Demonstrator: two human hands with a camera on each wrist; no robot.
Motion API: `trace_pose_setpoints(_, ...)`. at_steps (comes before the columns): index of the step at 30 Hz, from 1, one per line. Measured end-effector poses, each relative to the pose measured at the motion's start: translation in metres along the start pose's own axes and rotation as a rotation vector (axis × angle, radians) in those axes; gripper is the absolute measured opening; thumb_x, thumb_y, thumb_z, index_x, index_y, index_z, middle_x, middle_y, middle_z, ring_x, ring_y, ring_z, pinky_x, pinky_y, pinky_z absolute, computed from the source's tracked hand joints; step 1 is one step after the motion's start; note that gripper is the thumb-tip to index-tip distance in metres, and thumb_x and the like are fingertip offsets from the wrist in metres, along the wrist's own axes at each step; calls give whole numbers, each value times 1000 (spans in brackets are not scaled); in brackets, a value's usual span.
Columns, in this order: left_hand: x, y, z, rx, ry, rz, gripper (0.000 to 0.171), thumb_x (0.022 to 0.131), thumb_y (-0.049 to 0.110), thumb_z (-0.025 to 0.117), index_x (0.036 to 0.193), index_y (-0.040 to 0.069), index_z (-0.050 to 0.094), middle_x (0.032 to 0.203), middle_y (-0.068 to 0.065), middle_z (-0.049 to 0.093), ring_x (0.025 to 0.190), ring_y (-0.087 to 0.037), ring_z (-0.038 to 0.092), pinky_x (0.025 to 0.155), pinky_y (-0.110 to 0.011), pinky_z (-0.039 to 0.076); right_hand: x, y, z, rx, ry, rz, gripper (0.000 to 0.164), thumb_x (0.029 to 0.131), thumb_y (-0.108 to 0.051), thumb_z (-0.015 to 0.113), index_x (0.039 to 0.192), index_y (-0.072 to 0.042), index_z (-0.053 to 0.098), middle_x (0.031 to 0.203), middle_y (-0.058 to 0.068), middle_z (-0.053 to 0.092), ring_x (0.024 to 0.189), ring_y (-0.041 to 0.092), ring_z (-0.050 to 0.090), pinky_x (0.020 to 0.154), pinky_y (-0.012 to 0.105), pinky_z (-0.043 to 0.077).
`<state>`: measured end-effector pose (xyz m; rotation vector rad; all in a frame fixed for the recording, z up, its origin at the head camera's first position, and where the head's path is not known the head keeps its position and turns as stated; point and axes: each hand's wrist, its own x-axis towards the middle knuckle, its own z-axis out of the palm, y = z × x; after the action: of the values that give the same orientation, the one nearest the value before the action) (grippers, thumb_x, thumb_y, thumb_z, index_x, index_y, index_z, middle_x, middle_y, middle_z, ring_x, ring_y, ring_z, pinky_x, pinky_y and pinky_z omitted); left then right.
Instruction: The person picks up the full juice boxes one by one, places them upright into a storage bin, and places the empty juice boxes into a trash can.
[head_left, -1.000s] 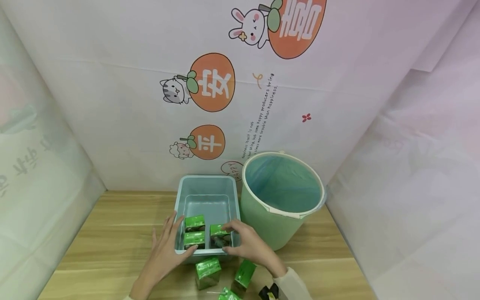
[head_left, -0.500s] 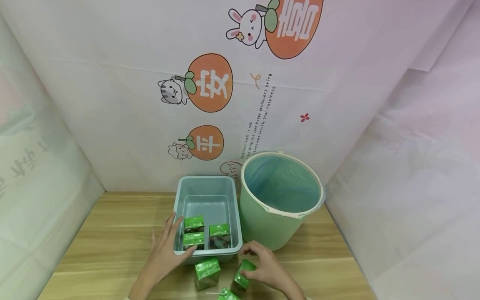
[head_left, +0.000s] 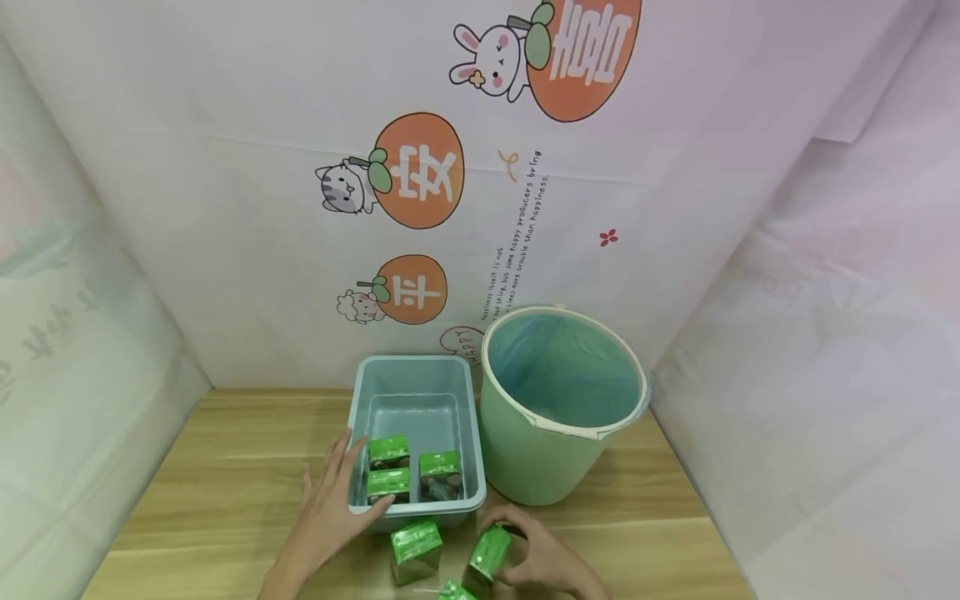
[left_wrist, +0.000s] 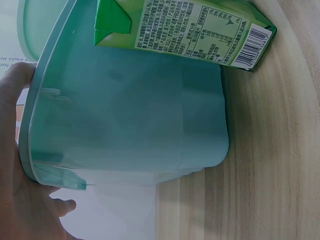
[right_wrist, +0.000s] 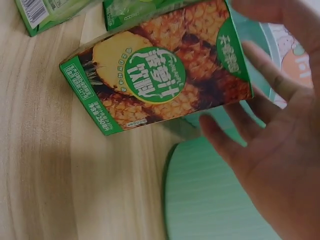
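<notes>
My left hand (head_left: 326, 508) is spread across the near-left corner of a blue-green plastic storage bin (head_left: 420, 364), touching its rim. In the left wrist view the thumb lies at the rim. Inside the bin sit several green juice cartons (head_left: 438, 462). My right hand (head_left: 543, 550) arches over a pineapple juice carton (head_left: 491, 552) standing on the table. The right wrist view shows its fingers spread around the carton's top, loosely, and a firm hold is not visible. Another juice carton (head_left: 416, 542) stands before the bin. A further carton (head_left: 454, 591) is cut off by the bottom edge.
A tall light-green bucket (head_left: 532, 467) with a liner stands right of the bin. The wood-grain table (head_left: 217, 467) ends at a printed cloth backdrop (head_left: 262, 250), with more cloth on both sides. A white straw (head_left: 425, 591) lies near the bottom edge.
My right hand has withdrawn from the carton at the bin's right compartment and come down to the carton in front of the bucket. My left hand stays at the bin's rim.
</notes>
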<state>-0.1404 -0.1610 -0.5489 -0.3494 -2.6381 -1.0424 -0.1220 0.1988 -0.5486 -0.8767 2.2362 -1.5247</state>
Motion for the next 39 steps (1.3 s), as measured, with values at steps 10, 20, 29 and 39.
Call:
trace_pose_setpoints(10,1,-1,3,10,2,-2,98,87,46,85,164,16,34,173,-21,20,155,-52,21,106,-92,8,3,20,-6,110,-156,-47,56,81,2,66,137,-2,60,146,32,50,138,20,49,113,32,43)
trace_pose_setpoints(20,0,-2,3,22,19,13,98,85,45,86,163,15,35,172,-22,22,154,-51,24,106,-91,10,15,25,-11,177,-302,-67,49,84,1,67,132,-3,59,139,32,53,134,16,47,109,31,46)
trace_pose_setpoints(29,-2,0,4,4,19,15,97,85,43,87,163,13,36,172,-23,23,153,-52,26,107,-91,9,20,28,-15,180,-370,2,49,82,-4,69,131,-3,60,136,22,57,110,8,53,96,30,50)
trace_pose_setpoints(39,-1,-1,4,6,28,14,97,86,44,86,163,16,36,173,-21,22,153,-51,27,107,-91,9,29,29,-13,234,-379,13,47,77,0,70,122,1,59,117,2,62,95,3,55,87,24,51)
